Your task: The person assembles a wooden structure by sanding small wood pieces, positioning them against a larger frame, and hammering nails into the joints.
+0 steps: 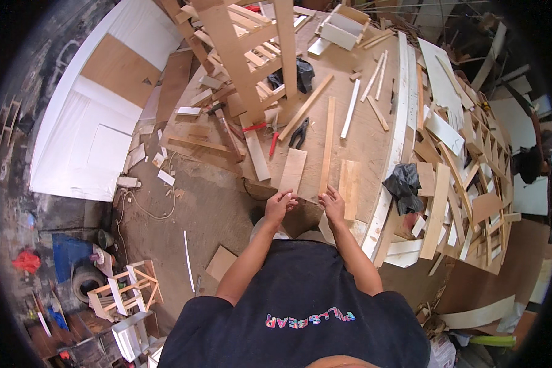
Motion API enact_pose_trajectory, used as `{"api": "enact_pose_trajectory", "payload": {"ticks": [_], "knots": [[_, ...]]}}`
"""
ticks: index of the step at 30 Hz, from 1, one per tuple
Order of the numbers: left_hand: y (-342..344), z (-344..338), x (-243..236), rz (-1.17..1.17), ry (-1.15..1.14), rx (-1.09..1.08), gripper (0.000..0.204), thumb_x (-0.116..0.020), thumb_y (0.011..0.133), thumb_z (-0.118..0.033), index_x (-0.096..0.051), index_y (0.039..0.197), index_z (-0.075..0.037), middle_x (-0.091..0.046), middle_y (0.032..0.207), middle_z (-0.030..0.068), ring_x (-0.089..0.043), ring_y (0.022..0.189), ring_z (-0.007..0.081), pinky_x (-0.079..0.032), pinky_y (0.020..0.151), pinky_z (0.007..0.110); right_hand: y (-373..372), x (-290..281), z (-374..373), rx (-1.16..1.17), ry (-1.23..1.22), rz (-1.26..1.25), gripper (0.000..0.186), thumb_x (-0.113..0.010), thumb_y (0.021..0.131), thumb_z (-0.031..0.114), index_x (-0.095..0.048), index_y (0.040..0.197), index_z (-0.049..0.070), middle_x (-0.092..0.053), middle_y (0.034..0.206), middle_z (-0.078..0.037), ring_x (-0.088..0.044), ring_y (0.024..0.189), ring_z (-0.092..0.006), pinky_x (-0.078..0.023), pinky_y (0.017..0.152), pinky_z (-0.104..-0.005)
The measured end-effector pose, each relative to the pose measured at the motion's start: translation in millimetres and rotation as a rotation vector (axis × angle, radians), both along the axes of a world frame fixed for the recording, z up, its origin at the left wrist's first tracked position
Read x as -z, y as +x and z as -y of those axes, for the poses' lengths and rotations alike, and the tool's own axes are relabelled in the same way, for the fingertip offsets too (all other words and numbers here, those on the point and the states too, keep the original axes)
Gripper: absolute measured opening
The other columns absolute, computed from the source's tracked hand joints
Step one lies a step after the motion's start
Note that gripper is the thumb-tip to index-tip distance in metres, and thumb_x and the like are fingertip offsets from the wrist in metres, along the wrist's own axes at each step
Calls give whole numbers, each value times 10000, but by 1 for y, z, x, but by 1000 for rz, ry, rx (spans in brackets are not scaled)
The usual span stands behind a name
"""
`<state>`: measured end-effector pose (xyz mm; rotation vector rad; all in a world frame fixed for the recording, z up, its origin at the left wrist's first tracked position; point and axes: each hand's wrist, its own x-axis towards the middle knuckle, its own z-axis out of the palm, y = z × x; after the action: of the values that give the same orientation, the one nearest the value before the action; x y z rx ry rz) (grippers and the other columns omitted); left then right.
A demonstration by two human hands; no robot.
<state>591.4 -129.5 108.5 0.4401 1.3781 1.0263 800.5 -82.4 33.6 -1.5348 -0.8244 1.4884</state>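
My left hand (pixel 280 205) pinches the near end of a short flat wooden board (pixel 293 168) at the front edge of the worktable (pixel 369 147). In my right hand (pixel 333 205), the fingers are closed on the near end of a long narrow wooden strip (pixel 327 147), which lies pointing away from me. Just right of that hand rests a wider pale plank (pixel 349 184). Beyond the board lie dark-handled pliers (pixel 299 133) and a red-handled hand tool (pixel 274 145). A hammer (pixel 216 109) sits farther left.
A slatted wooden frame (pixel 242 67) stands at the table's far side, near a white box (pixel 342 32). Scrap wood and a black plastic bag (pixel 403 187) crowd the right. At left leans a large white panel (pixel 104 135); a small wooden frame (pixel 129 288) is on the lower left.
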Motion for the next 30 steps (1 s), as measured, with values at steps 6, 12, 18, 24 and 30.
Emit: {"api": "enact_pose_trajectory", "payload": {"ticks": [6, 12, 18, 24, 30], "knots": [[-53, 10, -1, -61, 30, -126, 349, -587, 1072, -217, -646, 1354, -21, -757, 1174, 92, -738, 949, 149, -566, 793, 271, -30, -34, -7, -170, 36, 332, 438, -714, 967, 105, -647, 1396, 52, -638, 1297, -189, -739, 992, -202, -613, 831, -298], [-116, -13, 2, -82, 66, -88, 338, -586, 1062, -176, -651, 1345, -1, -758, 1146, 92, -730, 918, 141, -561, 799, 263, -49, -20, -13, -179, 182, 656, 460, -768, 897, 118, -677, 1342, 43, -676, 1203, -176, -749, 923, -240, -605, 826, -352], [-175, -52, 23, -252, 231, 74, 299, -639, 1025, -134, -680, 1280, 17, -761, 1079, 105, -738, 917, 172, -587, 827, 304, -97, -17, -11, -40, 392, 859, 445, -771, 886, 159, -690, 1312, 62, -700, 1138, -174, -746, 885, -271, -594, 834, -403], [-222, -80, 42, -735, 302, 282, 280, -742, 961, -219, -737, 1112, 17, -759, 889, 140, -757, 824, 198, -582, 766, 345, -188, -48, -9, -272, 340, 850, 487, -765, 869, 158, -657, 1336, 69, -644, 1237, -222, -707, 1015, -360, -575, 906, -456], [-264, -97, 15, -770, -5, 282, 289, -730, 967, -263, -712, 1091, -2, -762, 912, 140, -767, 869, 225, -582, 778, 372, -247, -49, -14, -376, 381, 994, 423, -712, 894, 156, -659, 1310, 98, -555, 1331, -191, -619, 1145, -408, -547, 964, -496]]}}
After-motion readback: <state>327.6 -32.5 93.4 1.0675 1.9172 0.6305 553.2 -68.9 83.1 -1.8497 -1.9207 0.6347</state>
